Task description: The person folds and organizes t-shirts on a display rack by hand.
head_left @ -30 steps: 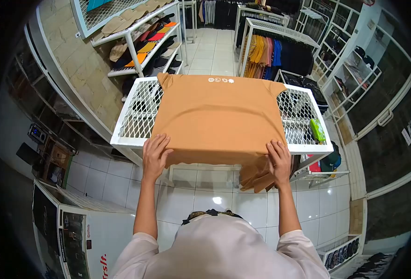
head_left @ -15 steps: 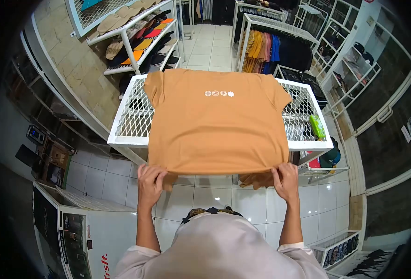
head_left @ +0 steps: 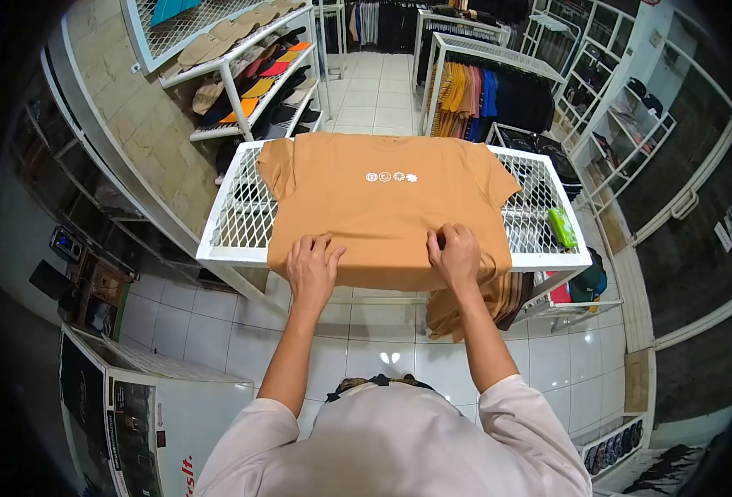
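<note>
**A:** Checking hands. Left hand (head_left: 312,267) state?

**B:** Palm down, fingers spread wide, flat on the near hem of the tan T-shirt (head_left: 387,207). Gripping nothing, just pressing.

**A:** Right hand (head_left: 455,255)?

**B:** Also on the near hem, well to the right of the left one. Fingers curled in and bunched; it looks like they pinch a bit of the fabric, but I can't tell for sure from above.

**A:** Shirt position?

**B:** Spread flat, print side up, on the white wire-mesh table (head_left: 238,217). Runs from under both hands away to the far edge. Small white logo (head_left: 391,176) sits beyond the hands, roughly centred between them. Sleeves reach out left and right past each hand. Near hem hangs slightly over the table's front rail.

**A:** Anything else close?

**B:** Green packet (head_left: 562,228) on the mesh, right of the right hand, clear of the shirt. More tan fabric (head_left: 465,306) hanging below the table, under the right hand. Cap shelves (head_left: 254,74) far left beyond the left hand. Clothes rack (head_left: 486,91) with yellow, orange, blue and dark garments beyond the table, far side of the right hand. White tiled floor (head_left: 366,348) below the forearms.
</note>
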`<state>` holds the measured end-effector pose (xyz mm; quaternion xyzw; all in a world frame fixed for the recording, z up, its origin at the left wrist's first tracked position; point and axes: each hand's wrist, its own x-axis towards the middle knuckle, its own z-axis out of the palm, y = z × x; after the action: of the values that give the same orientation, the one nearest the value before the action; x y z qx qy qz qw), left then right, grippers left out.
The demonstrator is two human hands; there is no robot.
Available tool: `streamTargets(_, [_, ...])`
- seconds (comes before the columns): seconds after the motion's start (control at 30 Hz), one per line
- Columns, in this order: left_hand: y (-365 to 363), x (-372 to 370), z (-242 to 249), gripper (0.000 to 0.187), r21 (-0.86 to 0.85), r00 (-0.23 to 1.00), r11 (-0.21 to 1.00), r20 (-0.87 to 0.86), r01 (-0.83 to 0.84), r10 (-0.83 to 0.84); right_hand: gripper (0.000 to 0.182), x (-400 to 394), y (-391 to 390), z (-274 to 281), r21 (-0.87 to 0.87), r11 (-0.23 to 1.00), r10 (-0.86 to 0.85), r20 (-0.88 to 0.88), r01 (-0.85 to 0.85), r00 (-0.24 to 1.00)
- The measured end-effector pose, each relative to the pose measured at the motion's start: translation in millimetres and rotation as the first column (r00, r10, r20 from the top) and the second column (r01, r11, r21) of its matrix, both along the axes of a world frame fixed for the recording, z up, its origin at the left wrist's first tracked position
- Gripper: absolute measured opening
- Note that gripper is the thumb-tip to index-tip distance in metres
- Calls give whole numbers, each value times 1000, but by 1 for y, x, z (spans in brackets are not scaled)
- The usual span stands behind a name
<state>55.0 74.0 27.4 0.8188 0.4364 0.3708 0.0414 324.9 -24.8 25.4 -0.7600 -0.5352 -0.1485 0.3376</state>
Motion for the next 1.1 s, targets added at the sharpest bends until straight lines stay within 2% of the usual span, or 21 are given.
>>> streamTargets(0.07, [2,-1,-1,36,-25,1000,999,-5,-24,24,26,1,0,0,30,999,-34,28,33,999])
streamTargets(0.17, [14,-7,-6,43,16,999,999,-5,50,-50,36,2,-2,1,65,994,-92,85,87,992])
streamTargets(0.23, [20,-6,-5,45,132,997,990,-68,48,-40,41,7,1,4,75,992,-115,122,106,986])
streamTargets(0.27, [22,-4,-5,45,135,997,990,-67,47,-38,43,13,2,4,68,994,-93,150,84,984])
streamTargets(0.3, [21,0,5,45,43,994,999,-110,10,-5,46,19,3,5,60,996,-69,178,60,982])
streamTargets(0.33, [22,4,12,44,-53,987,998,-156,-32,24,46,25,6,7,58,997,-65,179,56,982])
streamTargets(0.4, [41,14,14,41,-94,986,993,-157,-67,51,39,36,12,11,-48,998,-50,32,52,998])
streamTargets(0.43, [47,19,11,38,-127,985,987,-158,-96,75,39,39,16,6,-53,997,-49,33,51,998])
streamTargets(0.53, [56,27,-2,34,-45,991,991,-50,-128,126,26,42,24,-1,67,994,-93,48,90,994])
streamTargets(0.77, [53,27,-5,35,-11,992,993,-42,-119,118,30,37,20,7,11,992,-123,46,123,991])
streamTargets(0.83, [53,27,-3,42,-71,990,990,-88,-120,113,41,35,18,9,-104,984,-144,9,144,990])
streamTargets(0.97, [65,27,-17,54,-24,990,995,-109,-94,91,53,51,30,-23,-9,984,-173,160,176,972])
streamTargets(1.03, [65,28,-16,62,-92,968,983,-214,-157,135,62,52,32,-24,-121,966,-216,102,227,971])
streamTargets(1.07, [65,26,-16,62,-88,968,983,-211,-158,137,62,55,30,-25,-116,967,-215,103,226,971])
streamTargets(1.1, [63,23,-13,63,-161,978,982,-196,-103,70,62,52,24,-15,-194,967,-161,48,168,986])
